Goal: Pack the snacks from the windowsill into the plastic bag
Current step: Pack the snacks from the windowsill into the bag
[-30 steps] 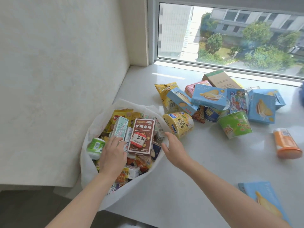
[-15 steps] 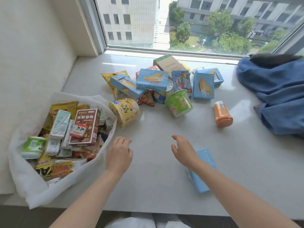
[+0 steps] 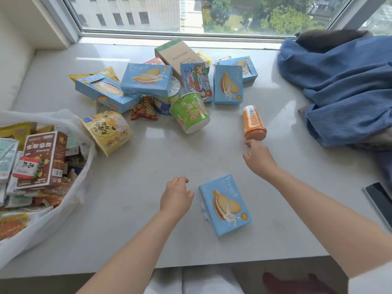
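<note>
Neither hand has a grip: the right hand (image 3: 259,159), fingers spread, reaches toward the ribbed orange plastic bottle (image 3: 253,123); the left hand (image 3: 177,197), loosely curled, hovers beside a blue cardboard box (image 3: 226,205). The soft white plastic bag (image 3: 70,192) looks about half packed. Cartons, paper cups and foil packets remain on the glossy windowsill (image 3: 148,181).
</note>
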